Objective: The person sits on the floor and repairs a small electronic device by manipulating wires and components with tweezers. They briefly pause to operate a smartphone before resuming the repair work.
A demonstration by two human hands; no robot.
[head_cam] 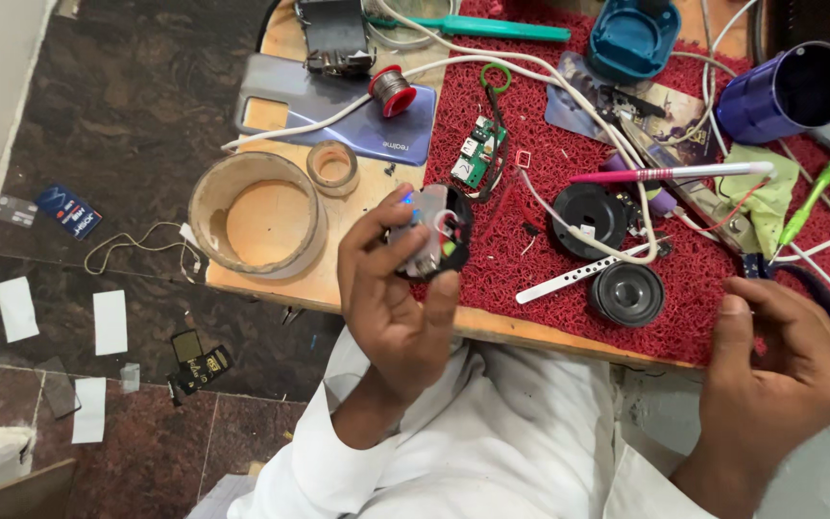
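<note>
Bristly red mat (549, 288), left hand (396, 308) gripping round black module (431, 234) — wires exposed

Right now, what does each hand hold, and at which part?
The left hand grips a small round gadget by its rim, between thumb and fingers. Whether the right hand holds anything cannot be told.

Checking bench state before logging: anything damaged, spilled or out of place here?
Yes. The left hand holds a small round device opened up, its wires and board bared. A loose green circuit board lies on the red mat. Cards and paper slips are scattered on the floor beside the bench.
</note>
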